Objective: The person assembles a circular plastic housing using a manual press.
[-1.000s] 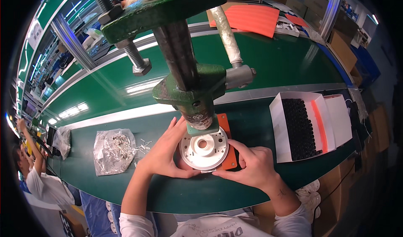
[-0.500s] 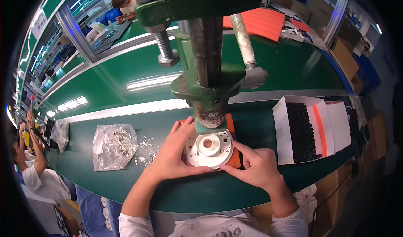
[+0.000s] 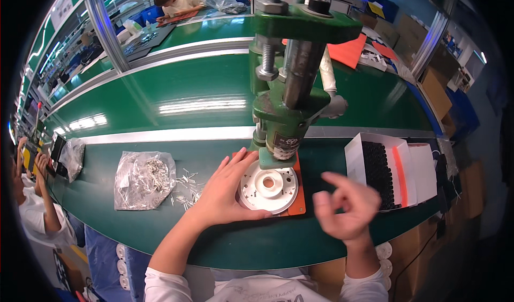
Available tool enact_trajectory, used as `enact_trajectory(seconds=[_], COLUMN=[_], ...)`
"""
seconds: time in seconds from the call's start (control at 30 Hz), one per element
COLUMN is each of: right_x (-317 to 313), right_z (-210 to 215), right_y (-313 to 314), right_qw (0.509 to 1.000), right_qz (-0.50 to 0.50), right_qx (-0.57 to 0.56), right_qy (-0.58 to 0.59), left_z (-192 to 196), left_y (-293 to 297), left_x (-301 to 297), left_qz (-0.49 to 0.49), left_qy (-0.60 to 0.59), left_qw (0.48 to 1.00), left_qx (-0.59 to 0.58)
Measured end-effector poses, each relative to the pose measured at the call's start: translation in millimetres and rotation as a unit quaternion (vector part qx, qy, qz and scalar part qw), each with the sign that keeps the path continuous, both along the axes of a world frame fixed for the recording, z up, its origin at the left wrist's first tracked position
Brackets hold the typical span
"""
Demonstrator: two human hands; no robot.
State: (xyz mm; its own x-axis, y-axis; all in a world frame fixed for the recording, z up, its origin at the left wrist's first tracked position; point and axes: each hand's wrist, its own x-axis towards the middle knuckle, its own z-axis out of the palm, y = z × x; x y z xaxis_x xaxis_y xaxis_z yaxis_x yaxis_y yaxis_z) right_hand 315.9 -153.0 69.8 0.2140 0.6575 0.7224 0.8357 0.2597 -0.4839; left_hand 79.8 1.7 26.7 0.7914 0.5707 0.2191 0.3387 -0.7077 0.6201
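Head view: I see the white disc (image 3: 269,200) lying on an orange plate (image 3: 299,205), under the green press (image 3: 289,106); the press's lower end hangs over the disc's back edge, and I cannot tell whether the two touch; my left hand (image 3: 222,189) is widely spread and has hold of the disc's left side, thumb along the front rim, fingers reaching toward the back; my right hand (image 3: 349,205) is apart from the disc, half curled with the index finger loosely out, and I see nothing in it; to the left, a clear bag (image 3: 143,181) of small metal pins, more loose pins (image 3: 187,189) beside it; to the right, a white box (image 3: 354,160) with rows of black parts (image 3: 378,173).
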Motion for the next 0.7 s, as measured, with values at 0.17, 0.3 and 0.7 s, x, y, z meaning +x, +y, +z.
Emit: enact_trajectory(seconds=[0.17,0.3,0.7], right_x=[4.6,31.6,32.8], right_z=[72.2,116.1,127.8], right_y=[71.5,130.5,81.7], right_qw=[0.966,0.917,0.866], right_qz=[0.07,0.179,0.351], right_qx=[0.138,-0.031,0.112], right_qy=[0.207,0.356,0.339], left_z=[-6.9,-8.4,-18.3], left_y=[0.1,-1.5,1.4], left_x=[-2.4,0.3,-2.9], left_qz=[0.012,0.012,-0.01], left_qy=[-0.01,-0.02,-0.098], left_qw=[1.0,0.999,0.994], left_qx=[0.005,-0.03,-0.038])
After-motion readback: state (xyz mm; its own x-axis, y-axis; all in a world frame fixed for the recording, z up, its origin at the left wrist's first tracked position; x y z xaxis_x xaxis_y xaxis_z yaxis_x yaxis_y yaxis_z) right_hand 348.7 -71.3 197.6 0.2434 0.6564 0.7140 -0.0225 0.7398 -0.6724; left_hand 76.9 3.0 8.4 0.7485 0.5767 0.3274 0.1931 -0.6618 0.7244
